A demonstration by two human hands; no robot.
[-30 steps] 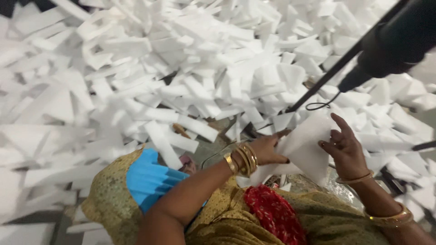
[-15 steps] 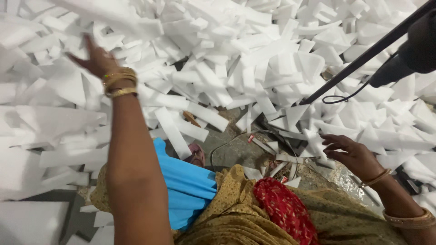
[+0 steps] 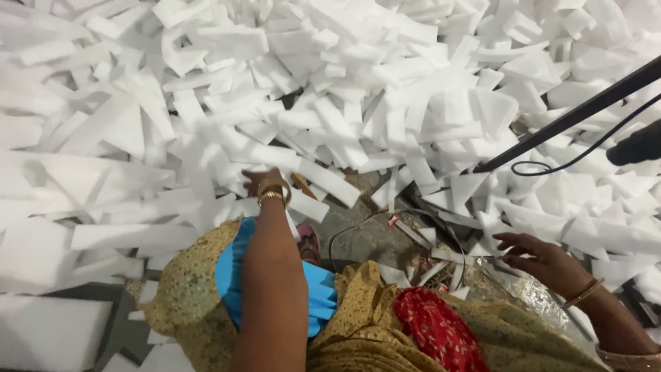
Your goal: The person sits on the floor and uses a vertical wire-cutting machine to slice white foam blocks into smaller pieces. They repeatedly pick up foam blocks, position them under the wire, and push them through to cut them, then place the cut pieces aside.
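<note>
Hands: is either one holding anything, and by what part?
The right hand is open, hovering over foam strips, holding nothing. The left hand reaches into the foam pile; its fingers are hidden, so any hold cannot be told.

Bright, flat light overall, and the white foam strips (image 3: 330, 89) nearly blow out, their edges melting together. Shadows are soft and short in the gaps. The left hand (image 3: 265, 182) is slightly motion-smeared; frame corners look soft, detail grainy.

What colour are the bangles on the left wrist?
The bangles are gold-coloured; the head view shows them on the left hand.
</note>
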